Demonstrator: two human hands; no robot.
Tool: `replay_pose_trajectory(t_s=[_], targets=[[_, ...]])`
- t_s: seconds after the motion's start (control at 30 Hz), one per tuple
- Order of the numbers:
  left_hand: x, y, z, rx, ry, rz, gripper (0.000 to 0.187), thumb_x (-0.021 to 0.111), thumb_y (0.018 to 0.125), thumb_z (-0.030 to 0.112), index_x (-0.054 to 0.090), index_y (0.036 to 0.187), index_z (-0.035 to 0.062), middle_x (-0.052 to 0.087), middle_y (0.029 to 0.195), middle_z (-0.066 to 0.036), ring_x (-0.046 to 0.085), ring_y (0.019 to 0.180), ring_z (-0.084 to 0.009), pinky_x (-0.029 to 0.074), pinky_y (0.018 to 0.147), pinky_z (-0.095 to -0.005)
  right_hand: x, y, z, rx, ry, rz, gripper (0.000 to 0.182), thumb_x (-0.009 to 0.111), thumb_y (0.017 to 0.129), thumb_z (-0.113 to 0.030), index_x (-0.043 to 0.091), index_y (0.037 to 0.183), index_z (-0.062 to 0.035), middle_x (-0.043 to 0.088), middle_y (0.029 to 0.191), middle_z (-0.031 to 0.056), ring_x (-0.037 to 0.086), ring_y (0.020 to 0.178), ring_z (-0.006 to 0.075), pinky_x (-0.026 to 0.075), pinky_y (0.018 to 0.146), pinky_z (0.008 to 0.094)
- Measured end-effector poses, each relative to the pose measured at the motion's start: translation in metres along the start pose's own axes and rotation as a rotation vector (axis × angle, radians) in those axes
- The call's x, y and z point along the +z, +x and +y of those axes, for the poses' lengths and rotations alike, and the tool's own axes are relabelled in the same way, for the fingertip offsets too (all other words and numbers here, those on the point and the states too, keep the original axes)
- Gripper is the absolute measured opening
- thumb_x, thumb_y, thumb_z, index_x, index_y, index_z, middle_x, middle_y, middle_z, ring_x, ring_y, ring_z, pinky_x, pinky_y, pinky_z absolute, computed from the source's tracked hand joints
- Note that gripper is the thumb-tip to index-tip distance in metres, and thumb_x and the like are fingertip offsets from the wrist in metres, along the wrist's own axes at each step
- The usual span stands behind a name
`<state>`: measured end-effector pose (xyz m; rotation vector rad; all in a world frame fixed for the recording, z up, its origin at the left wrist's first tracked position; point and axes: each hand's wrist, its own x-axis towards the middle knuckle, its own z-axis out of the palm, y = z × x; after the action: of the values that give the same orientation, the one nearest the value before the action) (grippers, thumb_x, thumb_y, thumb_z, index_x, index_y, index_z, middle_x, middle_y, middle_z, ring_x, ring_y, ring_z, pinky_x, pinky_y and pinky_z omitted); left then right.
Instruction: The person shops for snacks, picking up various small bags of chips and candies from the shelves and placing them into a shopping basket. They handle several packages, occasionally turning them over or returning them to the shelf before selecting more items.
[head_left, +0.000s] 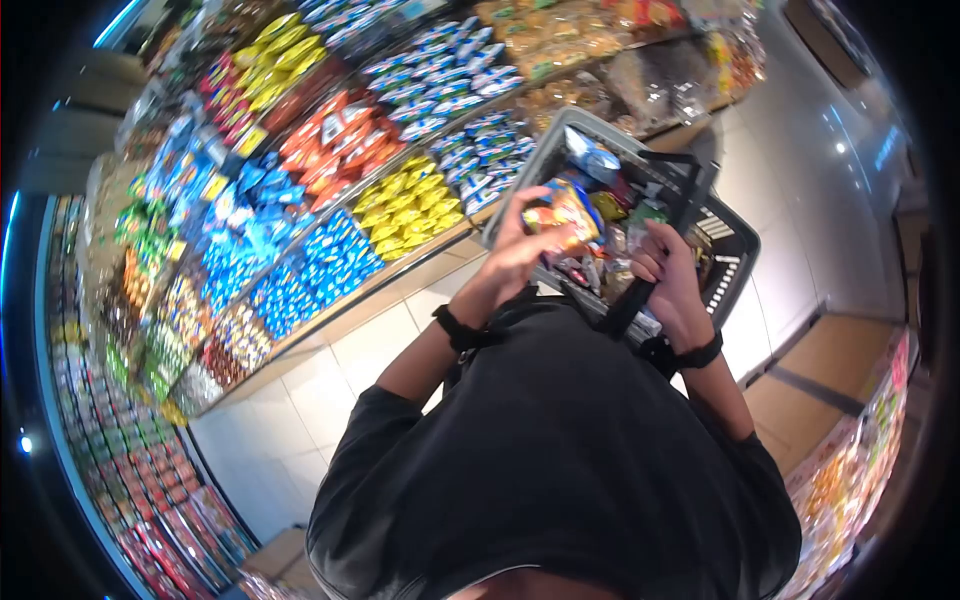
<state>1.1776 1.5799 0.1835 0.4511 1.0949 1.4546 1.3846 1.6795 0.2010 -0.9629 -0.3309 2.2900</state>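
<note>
My left hand (512, 248) is closed around a shiny snack packet (565, 218) in yellow, orange and blue. It holds the packet just above the near left side of a grey shopping basket (738, 262). My right hand (668, 270) is wrapped around the basket's black handle (628, 308). Inside the basket lie several wrapped items, among them a blue-and-white packet (592, 158) at the far end. Part of the contents is hidden behind my hands and the handle. A black band circles each of my wrists.
Ahead and to the left runs a sloped display with orange packets (340, 145), yellow packets (410, 205) and small blue packets (320, 270) in compartments. Cardboard boxes (820, 360) stand on the right. Pale floor tiles (310, 395) show between me and the display.
</note>
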Motion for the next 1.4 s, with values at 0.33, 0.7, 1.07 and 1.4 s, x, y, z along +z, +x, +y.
replay_pose_trajectory(t_s=[0.33,0.7,1.07,1.4], targets=[[-0.021,-0.03,-0.028,0.036,0.546,-0.376,0.065,0.09,0.069,0.014,0.057,0.124,0.0043,0.058,0.126,-0.007,0.057,0.114,-0.0151,0.047,0.098,-0.0314,-0.006,-0.001,0.002,0.026,-0.068,0.011,0.034,0.061,0.095,-0.014,0.039,0.068,-0.0172,0.023,0.054,-0.008,0.019,0.043,0.005,0.019,0.042,0.0234],[-0.067,-0.072,0.009,0.171,0.218,0.067,0.033,0.075,0.087,0.009,0.055,0.113,0.0066,0.066,0.106,-0.004,0.066,0.096,-0.014,0.054,0.084,-0.0288,0.001,-0.001,0.021,0.045,-0.15,0.046,0.036,0.061,0.094,-0.015,0.037,0.067,-0.0171,0.024,0.056,-0.0073,0.02,0.045,0.0053,0.019,0.043,0.0241],[-0.148,-0.124,0.081,0.332,-0.034,0.299,0.038,0.058,0.095,0.012,0.041,0.129,0.0082,0.062,0.118,-0.013,0.067,0.105,-0.0253,0.057,0.09,-0.0432,0.025,0.006,0.057,0.031,-0.159,0.098,0.037,0.06,0.094,-0.016,0.037,0.065,-0.0171,0.025,0.055,-0.0071,0.021,0.045,0.006,0.02,0.043,0.0245],[-0.257,-0.161,0.096,0.3,-0.176,0.381,0.029,0.057,0.096,0.019,0.047,0.122,0.0109,0.061,0.112,-0.007,0.064,0.101,-0.0141,0.053,0.085,-0.0309,0.055,0.001,0.151,0.075,-0.092,0.137,0.039,0.06,0.095,-0.018,0.037,0.064,-0.018,0.026,0.056,-0.0071,0.022,0.045,0.0053,0.02,0.043,0.0234]])
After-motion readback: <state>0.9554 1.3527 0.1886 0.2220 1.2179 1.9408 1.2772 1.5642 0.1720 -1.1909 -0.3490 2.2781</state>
